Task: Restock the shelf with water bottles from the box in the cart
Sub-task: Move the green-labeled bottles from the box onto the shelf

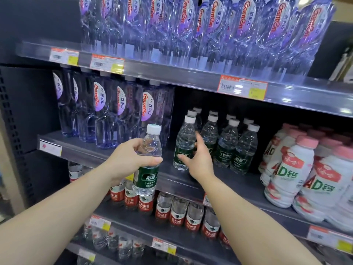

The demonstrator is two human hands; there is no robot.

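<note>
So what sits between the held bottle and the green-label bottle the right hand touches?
Nothing: head view shows bare dark shelf between held bottle and touched bottle.

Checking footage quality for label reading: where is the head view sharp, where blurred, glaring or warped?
Head view: sharpest at centre, on the green-label bottle in the left hand; pink-capped milk bottles at right smear; price tags too soft to read; glare on top-shelf purple bottles; shelf edges slant, wide-angle.
</note>
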